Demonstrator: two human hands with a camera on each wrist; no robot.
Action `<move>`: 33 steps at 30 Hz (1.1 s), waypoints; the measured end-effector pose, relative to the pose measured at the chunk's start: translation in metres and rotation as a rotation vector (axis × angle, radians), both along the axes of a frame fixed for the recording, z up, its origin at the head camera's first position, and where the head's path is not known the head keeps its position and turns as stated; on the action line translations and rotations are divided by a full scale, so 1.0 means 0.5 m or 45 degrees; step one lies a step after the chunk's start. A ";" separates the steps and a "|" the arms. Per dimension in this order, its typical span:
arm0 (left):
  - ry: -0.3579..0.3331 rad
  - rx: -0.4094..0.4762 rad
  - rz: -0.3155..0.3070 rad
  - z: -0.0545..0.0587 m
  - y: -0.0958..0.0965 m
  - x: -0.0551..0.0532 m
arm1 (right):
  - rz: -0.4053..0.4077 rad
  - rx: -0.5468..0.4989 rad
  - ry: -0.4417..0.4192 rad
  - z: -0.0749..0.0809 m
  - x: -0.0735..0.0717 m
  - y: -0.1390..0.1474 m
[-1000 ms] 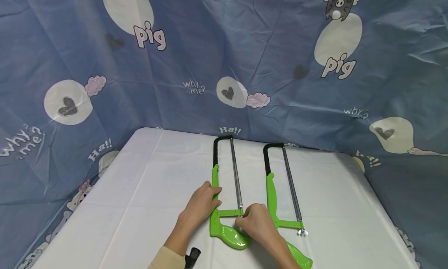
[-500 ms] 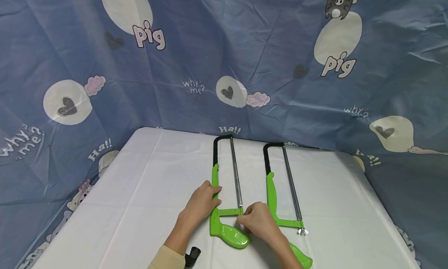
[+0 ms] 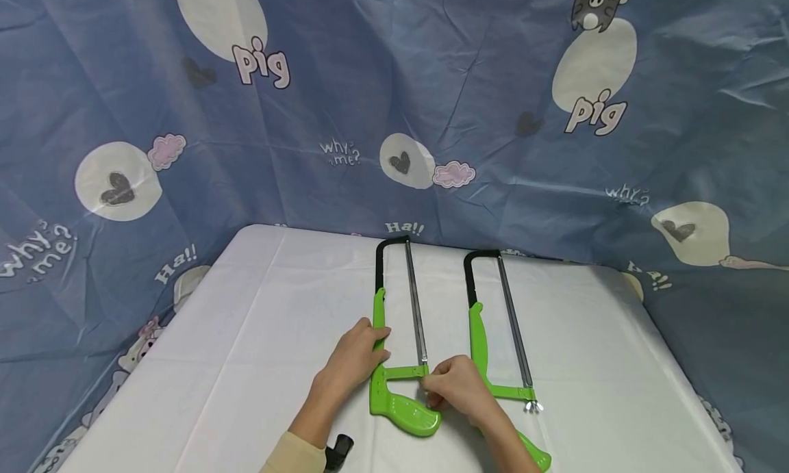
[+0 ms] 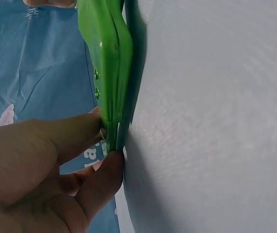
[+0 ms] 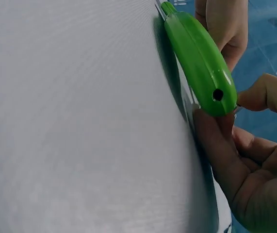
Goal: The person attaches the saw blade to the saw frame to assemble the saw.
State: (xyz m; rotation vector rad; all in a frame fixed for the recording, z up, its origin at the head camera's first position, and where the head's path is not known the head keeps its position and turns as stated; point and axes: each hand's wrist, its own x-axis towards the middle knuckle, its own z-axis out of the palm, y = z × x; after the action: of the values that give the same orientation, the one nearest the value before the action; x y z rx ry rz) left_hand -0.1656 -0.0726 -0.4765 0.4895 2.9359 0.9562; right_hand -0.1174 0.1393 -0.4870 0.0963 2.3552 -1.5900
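Note:
Two hacksaws lie side by side on the white table, each with a green handle, black front bow and grey blade. My left hand [image 3: 353, 355] grips the green frame of the left hacksaw [image 3: 409, 415], thumb on one side and fingers on the other, as the left wrist view also shows. At the lower end of that saw's blade, my right hand [image 3: 459, 391] pinches the tightening wing nut, which its fingertips mostly hide. In the right wrist view, a sliver of metal shows by the thumb, behind the green handle [image 5: 199, 58].
Close on the right lies the second hacksaw [image 3: 479, 343], its wing nut [image 3: 533, 407] exposed and its handle partly behind my right forearm. A black object [image 3: 339, 452] sits by the left sleeve. Blue printed cloth [image 3: 345, 103] hangs behind the table [image 3: 296, 302].
My right hand has shifted slightly rightward and its fingers have rolled at the blade's end. The left hand and both hacksaws stay in place.

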 end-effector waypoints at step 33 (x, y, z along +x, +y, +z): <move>-0.033 0.061 -0.012 -0.004 -0.010 -0.001 | 0.192 -0.611 -0.260 -0.025 -0.020 0.031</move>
State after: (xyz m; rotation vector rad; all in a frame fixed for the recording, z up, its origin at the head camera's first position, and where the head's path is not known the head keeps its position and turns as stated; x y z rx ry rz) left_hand -0.1660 -0.0776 -0.4783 0.4883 2.8913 1.0260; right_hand -0.1275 0.1547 -0.4997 -0.0225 1.7353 -1.9153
